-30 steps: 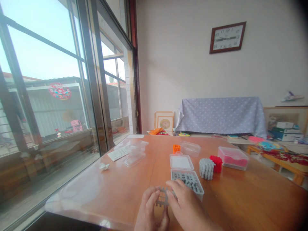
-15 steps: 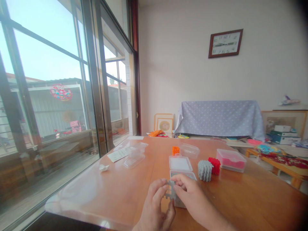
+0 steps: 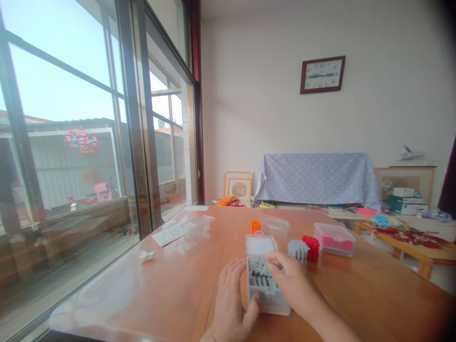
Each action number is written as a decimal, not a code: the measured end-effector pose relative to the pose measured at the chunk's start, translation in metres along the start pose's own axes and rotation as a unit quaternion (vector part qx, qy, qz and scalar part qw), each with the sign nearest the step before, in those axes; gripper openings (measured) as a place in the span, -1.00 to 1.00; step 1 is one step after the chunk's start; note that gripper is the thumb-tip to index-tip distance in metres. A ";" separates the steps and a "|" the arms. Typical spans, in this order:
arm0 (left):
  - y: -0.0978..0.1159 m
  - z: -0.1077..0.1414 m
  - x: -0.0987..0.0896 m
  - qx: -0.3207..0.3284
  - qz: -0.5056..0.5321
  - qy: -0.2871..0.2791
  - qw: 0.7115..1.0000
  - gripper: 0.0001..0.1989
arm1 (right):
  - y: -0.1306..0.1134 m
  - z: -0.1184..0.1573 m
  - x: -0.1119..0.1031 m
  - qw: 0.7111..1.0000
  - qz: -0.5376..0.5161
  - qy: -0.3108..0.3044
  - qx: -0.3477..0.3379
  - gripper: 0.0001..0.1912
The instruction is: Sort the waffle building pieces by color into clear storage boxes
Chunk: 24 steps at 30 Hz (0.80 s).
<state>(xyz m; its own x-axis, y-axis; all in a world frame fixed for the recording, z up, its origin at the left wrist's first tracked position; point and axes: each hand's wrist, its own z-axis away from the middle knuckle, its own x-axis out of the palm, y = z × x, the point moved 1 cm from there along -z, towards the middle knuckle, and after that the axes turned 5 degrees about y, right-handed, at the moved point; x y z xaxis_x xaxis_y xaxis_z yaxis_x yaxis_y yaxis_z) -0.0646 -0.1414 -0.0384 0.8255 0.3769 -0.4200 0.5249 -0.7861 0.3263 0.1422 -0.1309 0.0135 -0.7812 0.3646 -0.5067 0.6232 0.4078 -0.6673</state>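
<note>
A clear plastic box (image 3: 269,306) with its lid (image 3: 261,245) folded back holds grey plastic pieces (image 3: 262,279) with toothed edges. My left hand (image 3: 231,294) is at the box's left side, fingers stretched out and thumb apart, with nothing in it. Over the box's right half, my right hand (image 3: 287,270) has its thumb and fingers pinched together; what they hold, if anything, cannot be made out against the grey pieces. Just beyond it stands a grey knobbly block (image 3: 298,250), touching a red one (image 3: 311,248).
At the right is a clear box of pink pieces (image 3: 335,239). Farther back are an orange block (image 3: 255,226) and a clear empty container (image 3: 275,226). Clear lids (image 3: 193,242), a printed sheet (image 3: 170,234) and crumpled paper (image 3: 146,256) lie on the table (image 3: 178,294) at left.
Both hands held a flat grey piece in front of the box. My left hand has let go and opened; my right hand has moved over the box. The view has shifted slightly.
</note>
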 end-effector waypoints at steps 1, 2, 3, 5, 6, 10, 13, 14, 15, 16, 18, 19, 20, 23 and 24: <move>-0.001 -0.001 0.001 0.002 -0.001 -0.009 1.000 -0.29 | 0.000 0.001 0.001 1.000 0.010 -0.001 -0.006 -0.79; -0.001 -0.001 0.001 0.003 -0.002 -0.018 1.000 -0.30 | -0.001 0.001 0.001 1.000 0.019 -0.004 -0.009 -0.78; -0.002 -0.001 0.001 0.003 -0.002 -0.025 1.000 -0.30 | -0.001 0.002 0.002 1.000 0.025 -0.008 -0.011 -0.77; -0.002 -0.002 0.002 -0.001 0.000 -0.035 0.999 -0.31 | 0.000 0.003 0.003 0.999 0.032 -0.015 -0.008 -0.76; -0.002 -0.002 0.002 -0.004 0.002 -0.039 0.999 -0.32 | 0.000 0.004 0.003 0.999 0.033 -0.018 -0.005 -0.75; -0.001 -0.002 0.003 -0.021 0.007 -0.059 0.998 -0.34 | 0.000 0.005 0.001 0.999 0.034 -0.033 0.001 -0.73; -0.001 -0.002 0.003 -0.033 0.008 -0.065 0.997 -0.36 | -0.003 0.004 -0.003 0.998 0.037 -0.046 -0.007 -0.74; -0.001 -0.001 0.004 -0.035 0.007 -0.064 0.997 -0.36 | -0.005 0.003 -0.004 0.998 0.038 -0.051 -0.012 -0.75; -0.001 -0.001 0.004 -0.037 0.006 -0.062 0.997 -0.36 | -0.006 0.003 -0.004 0.997 0.040 -0.057 -0.017 -0.75; -0.001 -0.001 0.004 -0.038 0.005 -0.060 0.997 -0.36 | -0.007 0.003 -0.005 0.997 0.045 -0.062 -0.020 -0.75; -0.002 0.000 0.005 -0.037 0.002 -0.057 0.998 -0.37 | -0.007 0.003 -0.003 0.996 0.060 -0.067 -0.022 -0.75; -0.003 0.000 0.006 -0.036 0.002 -0.055 0.998 -0.38 | -0.006 0.004 -0.002 0.995 0.069 -0.068 -0.021 -0.75; -0.003 0.000 0.006 -0.036 0.002 -0.053 0.998 -0.39 | -0.005 0.004 0.000 0.994 0.077 -0.069 -0.023 -0.76; -0.003 0.000 0.006 -0.037 0.005 -0.052 0.998 -0.43 | -0.002 0.005 0.004 0.992 0.089 -0.078 -0.049 -0.77; -0.003 0.000 0.006 -0.037 0.006 -0.053 0.998 -0.44 | -0.002 0.005 0.005 0.991 0.088 -0.079 -0.061 -0.76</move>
<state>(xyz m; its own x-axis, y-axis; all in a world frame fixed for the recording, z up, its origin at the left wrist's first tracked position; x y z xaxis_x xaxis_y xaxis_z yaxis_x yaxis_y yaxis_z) -0.0614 -0.1374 -0.0418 0.8075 0.3114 -0.5010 0.5325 -0.7503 0.3918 0.1372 -0.1339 0.0098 -0.6501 0.3068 -0.6951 0.7425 0.4506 -0.4956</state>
